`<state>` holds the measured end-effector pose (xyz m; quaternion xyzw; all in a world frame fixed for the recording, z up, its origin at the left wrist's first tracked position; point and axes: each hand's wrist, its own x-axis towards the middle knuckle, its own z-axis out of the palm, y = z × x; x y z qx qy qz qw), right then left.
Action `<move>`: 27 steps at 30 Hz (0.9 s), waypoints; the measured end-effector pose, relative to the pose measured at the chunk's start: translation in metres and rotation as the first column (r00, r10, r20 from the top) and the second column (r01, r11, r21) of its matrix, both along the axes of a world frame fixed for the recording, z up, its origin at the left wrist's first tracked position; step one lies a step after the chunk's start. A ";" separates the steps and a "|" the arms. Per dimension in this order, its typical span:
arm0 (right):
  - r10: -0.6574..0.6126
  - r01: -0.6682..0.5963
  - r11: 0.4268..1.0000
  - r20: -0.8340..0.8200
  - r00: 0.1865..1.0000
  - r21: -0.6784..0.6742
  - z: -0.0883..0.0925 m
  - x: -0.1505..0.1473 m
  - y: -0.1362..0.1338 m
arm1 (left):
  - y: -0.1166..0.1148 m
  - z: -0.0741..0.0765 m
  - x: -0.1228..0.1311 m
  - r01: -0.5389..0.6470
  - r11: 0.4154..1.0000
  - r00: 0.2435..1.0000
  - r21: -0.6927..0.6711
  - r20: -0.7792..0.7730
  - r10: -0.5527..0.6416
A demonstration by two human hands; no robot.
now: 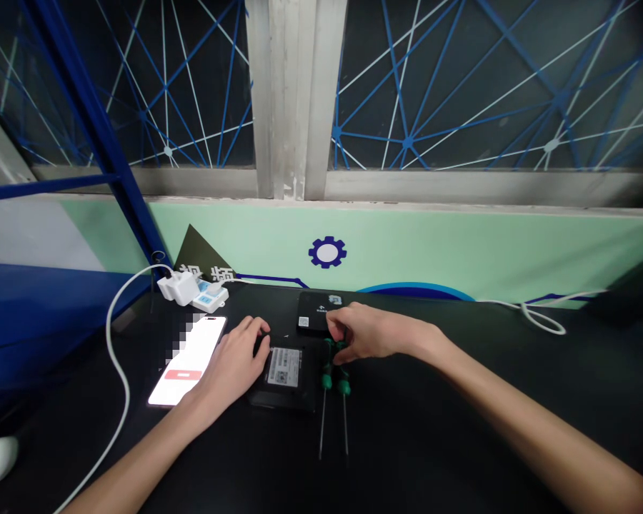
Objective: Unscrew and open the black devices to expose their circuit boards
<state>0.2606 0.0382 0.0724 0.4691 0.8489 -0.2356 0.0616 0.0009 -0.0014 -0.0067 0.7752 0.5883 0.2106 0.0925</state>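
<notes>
Two bare forearms reach in from the lower corners over a black tabletop. The left hand lies palm down, its fingers loosely curled and parted from the thumb, with nothing in its grasp. Just right of that hand, at its thumb, a squarish black device lies flat, dark all over except for a pale label with fine print and a square code. On the left hand's other side is a phone, its screen glowing white with a reddish bar low down. The right hand is bent, thumb and forefinger curved a little apart over green handles; whether it has hold of them I cannot tell. Left of its fingers and partly behind them sits a smaller flat black box, with white markings and a square code near one corner. Below the right hand, two screwdrivers lie side by side, green-ended, their slim metal shafts pointing towards the person.
</notes>
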 end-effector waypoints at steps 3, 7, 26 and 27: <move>0.028 -0.025 0.996 -0.036 0.999 0.088 0.001 -0.003 -0.004 | 0.002 0.004 -0.003 -0.036 0.999 0.999 -0.032 -0.030 0.035; 0.109 -0.097 0.988 -0.092 0.990 0.123 -0.004 -0.013 -0.015 | 0.004 0.006 -0.006 -0.084 0.993 0.987 -0.079 -0.147 0.071; 0.287 -0.239 0.899 -0.081 0.954 0.368 -0.032 -0.048 -0.037 | 0.002 0.006 -0.008 -0.130 0.986 0.963 -0.101 -0.250 0.102; 0.287 -0.237 0.898 -0.084 0.954 0.371 -0.032 -0.048 -0.037 | 0.002 0.006 -0.008 -0.132 0.986 0.962 -0.103 -0.254 0.102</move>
